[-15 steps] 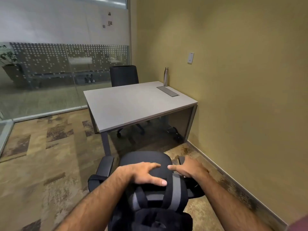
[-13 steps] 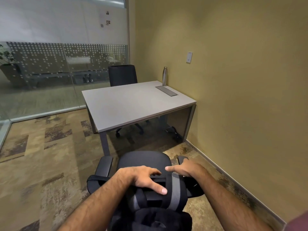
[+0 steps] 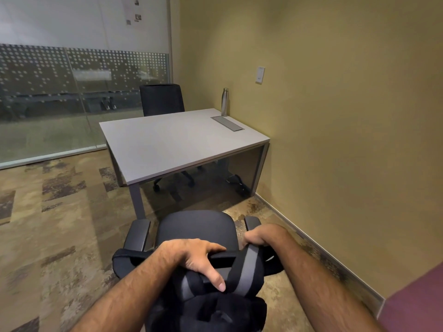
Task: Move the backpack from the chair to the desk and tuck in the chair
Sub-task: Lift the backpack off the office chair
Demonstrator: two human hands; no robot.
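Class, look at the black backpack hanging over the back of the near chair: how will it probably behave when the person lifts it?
The backpack looks like soft fabric that bulges and sags, so it would probably flop rather than hold its shape. Its grey strap drapes over the chair backrest, so it may snag unless lifted upward first. Weight cannot be judged.

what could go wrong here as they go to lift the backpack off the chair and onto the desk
The backpack hangs over the chair back, so a strap may snag there as the left hand and right hand lift. The chair looks to be on wheels and could roll away. On the desk, a wide swing might tip the metal bottle at the far corner.
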